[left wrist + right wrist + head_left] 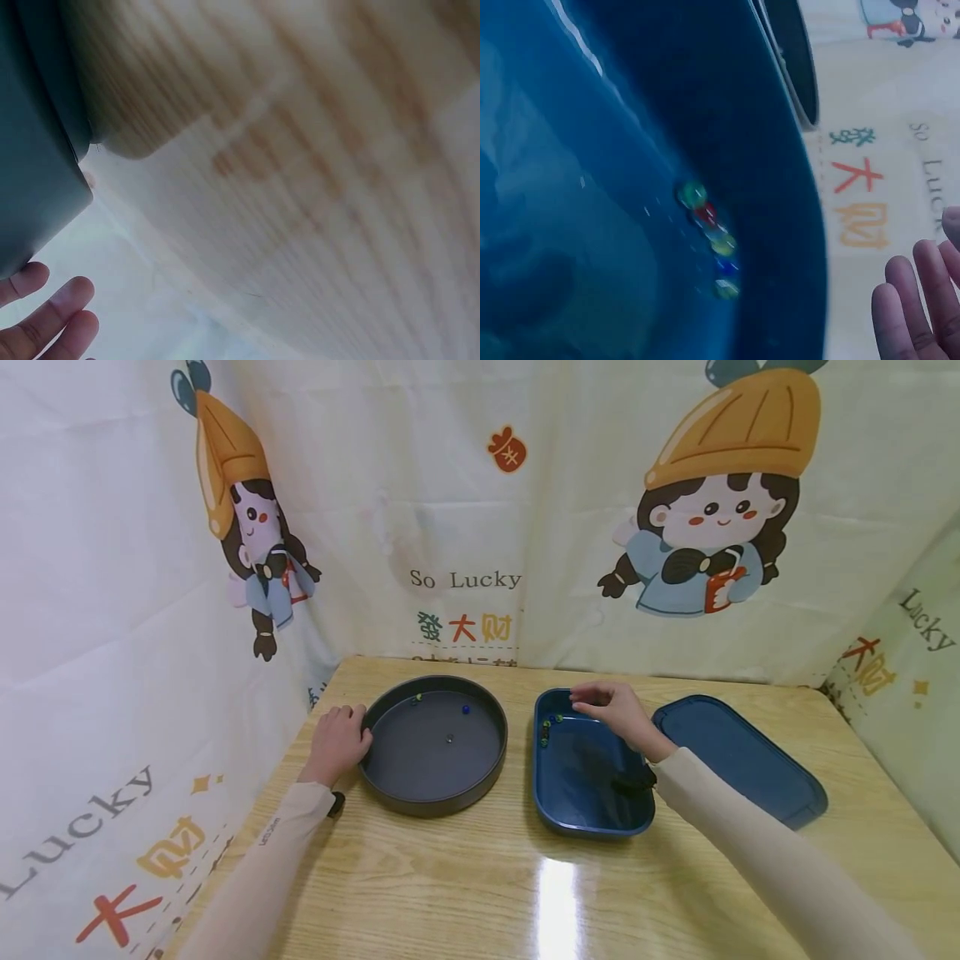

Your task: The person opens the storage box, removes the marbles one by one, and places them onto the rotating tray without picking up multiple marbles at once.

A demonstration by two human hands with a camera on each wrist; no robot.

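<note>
My left hand [341, 745] is at the left side of a round dark-grey pan [435, 807], thumb lapping over the rim and fingers outside. In the left wrist view, fingertips [75, 292] show close under the pan's wall [37, 165]. My right hand [611, 703] hovers over the far end of a blue rectangular tray [592, 818], fingers loosely bent with nothing visible between them. Several glass marbles [724, 246] lie in a row along the tray's wall. Inside the pan are a blue marble [466, 710], a clear marble [450, 739] and small yellow-green ones [417, 698] by the far wall.
A blue lid [738, 760] lies on the wooden table [420, 885] to the right of the tray, partly behind my right forearm. A printed curtain [450, 510] hangs behind and at both sides.
</note>
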